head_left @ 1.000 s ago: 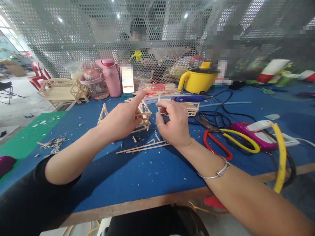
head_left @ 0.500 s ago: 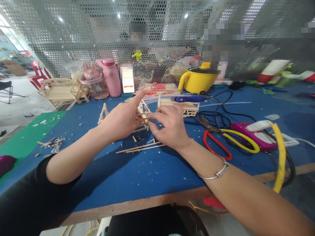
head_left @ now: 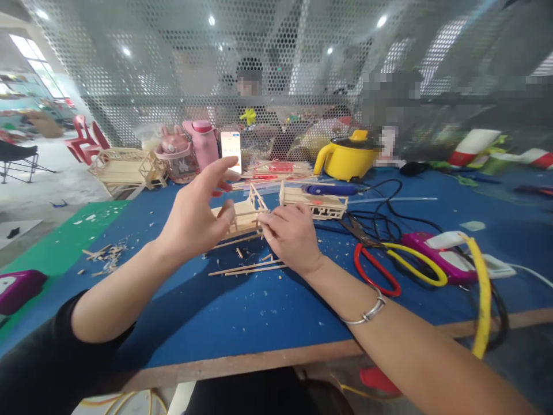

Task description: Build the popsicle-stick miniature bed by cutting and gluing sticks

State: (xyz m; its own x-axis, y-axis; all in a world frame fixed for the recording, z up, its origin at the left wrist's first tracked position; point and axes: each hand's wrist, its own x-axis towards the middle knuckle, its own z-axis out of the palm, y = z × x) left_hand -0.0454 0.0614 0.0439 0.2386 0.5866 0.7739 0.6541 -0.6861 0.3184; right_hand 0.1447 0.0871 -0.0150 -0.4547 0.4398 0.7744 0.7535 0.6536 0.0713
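Here, left hand (head_left: 194,216) fingers spread behind stick frame (head_left: 244,213), right hand (head_left: 291,236) pinching it

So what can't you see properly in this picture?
- Where the right hand pinches the little stick frame: its own fingers cover the spot.
- The near end of the stick frame: hidden behind the left hand.
- The people behind the mesh screen: blurred, and the holes break them up.
- The purple thing at the left: cut off by the picture's edge.
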